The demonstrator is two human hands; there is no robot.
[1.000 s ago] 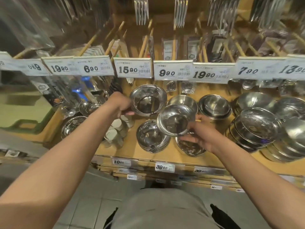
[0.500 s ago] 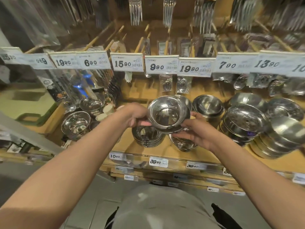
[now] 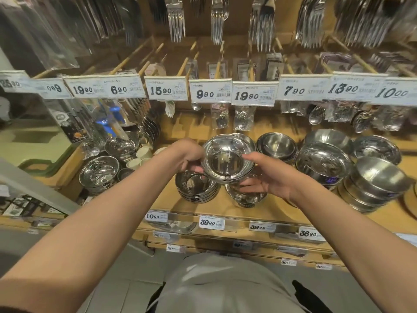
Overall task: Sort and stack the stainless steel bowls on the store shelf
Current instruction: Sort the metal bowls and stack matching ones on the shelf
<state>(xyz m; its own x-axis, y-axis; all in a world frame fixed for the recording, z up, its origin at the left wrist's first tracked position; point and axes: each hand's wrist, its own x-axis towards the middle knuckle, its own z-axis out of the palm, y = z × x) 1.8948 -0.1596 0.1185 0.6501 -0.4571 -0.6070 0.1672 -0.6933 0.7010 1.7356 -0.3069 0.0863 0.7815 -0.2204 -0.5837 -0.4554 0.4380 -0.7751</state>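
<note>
Steel bowl (image 3: 228,159) in both my hands, held above the wooden shelf (image 3: 266,211), mouth tipped up and toward me so I look into the basin. It is round, so no long axis; the rim plane slopes down toward me. It looks like nested bowls, a second rim showing at the far edge, but I cannot tell how many.

Left hand (image 3: 188,155) is at the bowl's left rim, knuckles up, fingers curled over the edge and gripping it. Right hand (image 3: 268,177) is at the right side, palm turned toward the bowl, thumb on the rim, fingers under the base and hidden. Both forearms reach forward and converge on the bowl.

Places taken from the held bowl:
- Just below and left: low stack of shallow bowls (image 3: 195,185) on the shelf.
- Directly below, partly behind my right hand: footed bowl (image 3: 247,196).
- Right: dark-rimmed bowl stack (image 3: 277,146); beyond it a larger stack (image 3: 322,164), then more tilted bowls (image 3: 379,179) toward the shelf end.
- Left: shiny bowl stack (image 3: 99,171), with white cups (image 3: 142,155) between it and my left hand.
- Above: a row of price tags (image 3: 209,93) reading 25.90, 19.90, 6.90, 15.90, 9.90, 19.90, 7.90, 13.90, 10.00; one tag hangs upside down. Small print and barcodes too blurred to read.
- Higher still: hanging forks (image 3: 176,21).
- Below, on the shelf front: tags 10.00, 39.90 (image 3: 211,223), 39.90, 36.90.
</note>
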